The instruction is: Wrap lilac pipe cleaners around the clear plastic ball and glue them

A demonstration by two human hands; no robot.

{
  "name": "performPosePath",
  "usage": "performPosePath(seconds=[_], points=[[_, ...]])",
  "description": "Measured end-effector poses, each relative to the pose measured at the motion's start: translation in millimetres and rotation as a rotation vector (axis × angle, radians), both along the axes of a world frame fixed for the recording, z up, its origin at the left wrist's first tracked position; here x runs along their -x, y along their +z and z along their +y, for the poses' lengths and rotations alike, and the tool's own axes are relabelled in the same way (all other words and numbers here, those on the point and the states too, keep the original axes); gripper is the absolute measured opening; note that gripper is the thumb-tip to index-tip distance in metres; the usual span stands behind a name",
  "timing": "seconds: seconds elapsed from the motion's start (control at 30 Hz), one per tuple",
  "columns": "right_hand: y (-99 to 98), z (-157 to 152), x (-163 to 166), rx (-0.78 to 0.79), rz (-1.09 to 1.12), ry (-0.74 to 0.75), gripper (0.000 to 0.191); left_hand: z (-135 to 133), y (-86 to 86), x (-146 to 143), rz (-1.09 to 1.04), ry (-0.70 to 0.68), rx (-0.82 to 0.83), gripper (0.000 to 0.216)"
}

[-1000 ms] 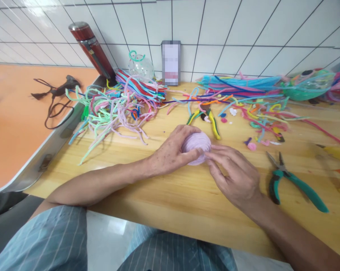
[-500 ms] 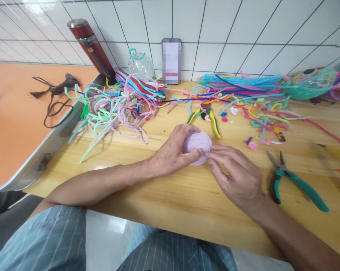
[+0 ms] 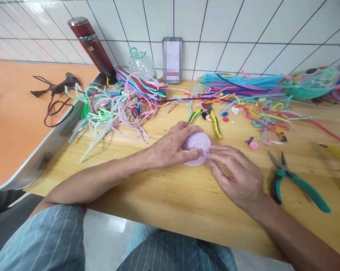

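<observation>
A lilac ball, wound from fuzzy pipe cleaner, is held just above or on the wooden table in front of me; I cannot tell which. My left hand wraps round it from the left, thumb across the front and fingers over the top. At the ball's right edge, my right hand has its thumb and fingertips pinched together against the lilac strands. The exact bit between those fingertips is too small to make out. Beyond the ball lie yellow-and-green pliers, partly covered by pipe cleaners.
Teal-handled pliers lie open right of my right hand. Loose pipe cleaners heap up at left, with more bundles along the wall. A phone leans there, near a red flask. An orange surface adjoins at left.
Both hands keep their hold on the lilac ball with barely any movement. The whole view has shifted very slightly.
</observation>
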State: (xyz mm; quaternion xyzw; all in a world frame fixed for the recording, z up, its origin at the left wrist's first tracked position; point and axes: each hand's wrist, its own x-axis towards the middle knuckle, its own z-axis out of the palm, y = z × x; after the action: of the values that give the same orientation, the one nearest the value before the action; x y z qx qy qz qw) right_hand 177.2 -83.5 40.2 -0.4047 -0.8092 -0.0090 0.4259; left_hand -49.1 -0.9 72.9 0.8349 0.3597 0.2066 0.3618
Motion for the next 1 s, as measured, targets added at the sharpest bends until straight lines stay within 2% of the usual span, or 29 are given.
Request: performPosePath(seconds=[0.3,0.47,0.57,0.63,0.73,1.0], points=[[-0.3,0,-1,0.001,-0.006,-0.001,0.034,-8,-4.7,-5,-0.029,0.065,-0.033,0.048],[1.0,-2,-1,0.008,0.006,0.014,0.036,-12,0.3,-6,-0.018,0.096,-0.016,0.050],[2.1,-2,-1,0.020,0.015,0.031,0.039,-12,4.3,-5,0.029,0.080,0.016,0.053],[2.9,-3,0,0.022,0.013,0.031,0.040,-9,4.6,-3,0.037,0.042,-0.019,0.055],[3.8,-3,1,0.037,0.017,0.015,0.038,-5,2.4,-1,0.046,0.003,-0.063,0.056],[3.6,0,-3,0.084,0.058,-0.074,0.026,-5,-3.6,-5,-0.010,0.064,-0.009,0.057]])
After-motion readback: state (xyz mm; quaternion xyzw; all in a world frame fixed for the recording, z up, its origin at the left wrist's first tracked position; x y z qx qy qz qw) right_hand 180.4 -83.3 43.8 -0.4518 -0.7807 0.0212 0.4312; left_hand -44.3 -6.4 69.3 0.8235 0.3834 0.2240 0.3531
